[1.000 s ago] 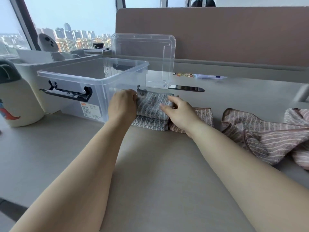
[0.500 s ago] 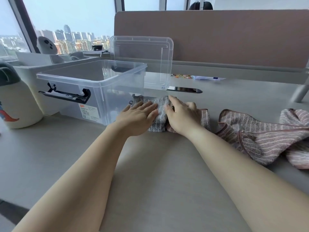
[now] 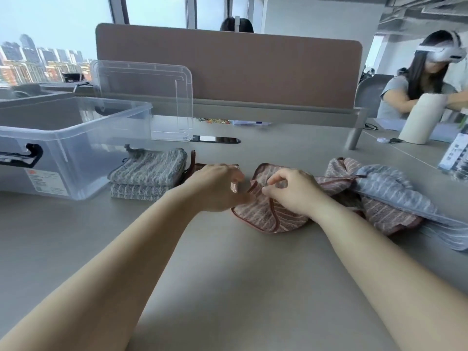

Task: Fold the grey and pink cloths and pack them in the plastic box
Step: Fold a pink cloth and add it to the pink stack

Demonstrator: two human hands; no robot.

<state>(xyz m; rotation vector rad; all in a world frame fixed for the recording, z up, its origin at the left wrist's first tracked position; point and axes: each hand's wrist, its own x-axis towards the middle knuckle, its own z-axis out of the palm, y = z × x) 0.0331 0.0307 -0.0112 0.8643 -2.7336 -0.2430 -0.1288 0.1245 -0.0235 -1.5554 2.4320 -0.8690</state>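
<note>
Nearest, both forearms are reaching up from six o'clock to the middle of the table (image 3: 228, 262). The left hand (image 3: 217, 187) is curling loosely, its thumb and forefinger seeming to pinch the dark-edged hem of a crumpled pink cloth (image 3: 268, 216); the right hand (image 3: 295, 190) is pinching the same hem just beside it. To do this step well, I judge the hands should be sliding apart along the hem to find two corners, then shaking the cloth flat before folding, so the edges are meeting squarely. At three o'clock more pink cloth and an unfolded grey cloth (image 3: 395, 196) are lying heaped together. At ten o'clock two folded grey cloths (image 3: 149, 171) are sitting stacked, touching the open, apparently empty plastic box (image 3: 76, 127). Beyond, its lid (image 3: 144, 102) is leaning upright.
</note>
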